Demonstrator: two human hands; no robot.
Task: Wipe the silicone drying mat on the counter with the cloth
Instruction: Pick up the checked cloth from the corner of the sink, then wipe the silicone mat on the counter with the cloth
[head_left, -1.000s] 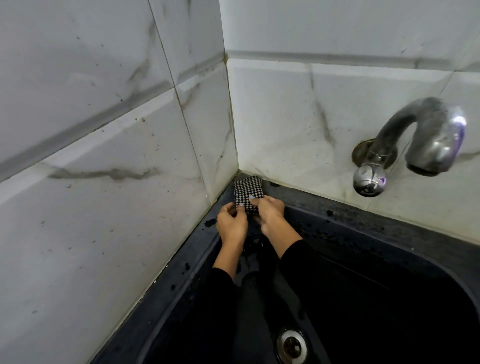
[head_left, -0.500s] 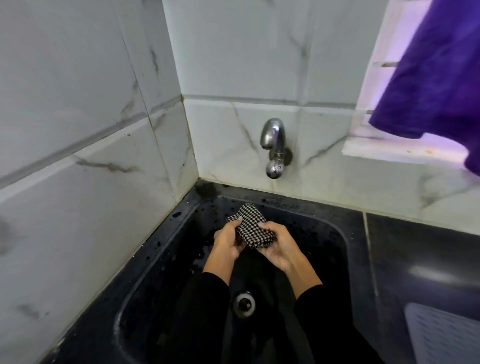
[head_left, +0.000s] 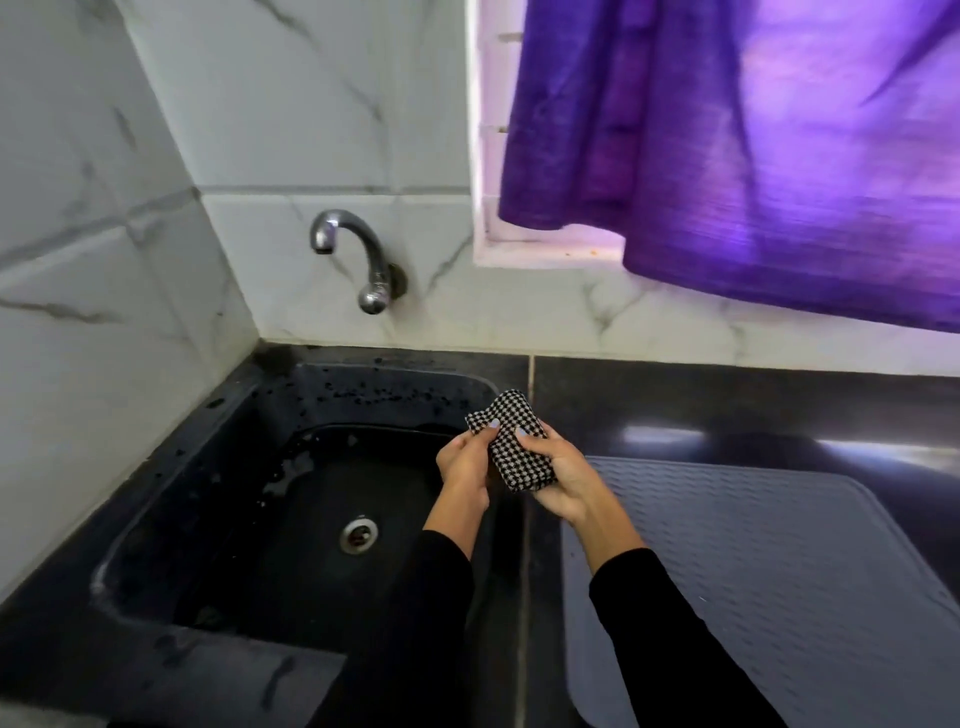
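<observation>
A folded black-and-white checked cloth (head_left: 514, 441) is held between both hands above the right rim of the sink. My left hand (head_left: 462, 462) pinches its left edge. My right hand (head_left: 561, 480) cups it from the right and below. The grey ribbed silicone drying mat (head_left: 769, 571) lies flat on the black counter to the right, its near-left corner just under my right wrist. The cloth is off the mat.
A black sink (head_left: 171, 493) with a metal drain (head_left: 358, 535) and water drops fills the left. A chrome tap (head_left: 358, 260) sticks out of the marble-tiled wall. A purple towel (head_left: 753, 145) hangs over the window sill above the counter (head_left: 727, 410).
Both hands lifted the cloth from the sink's back-left corner and carried it right, over the sink's right rim. The view swung right, bringing the mat and the purple towel into sight.
</observation>
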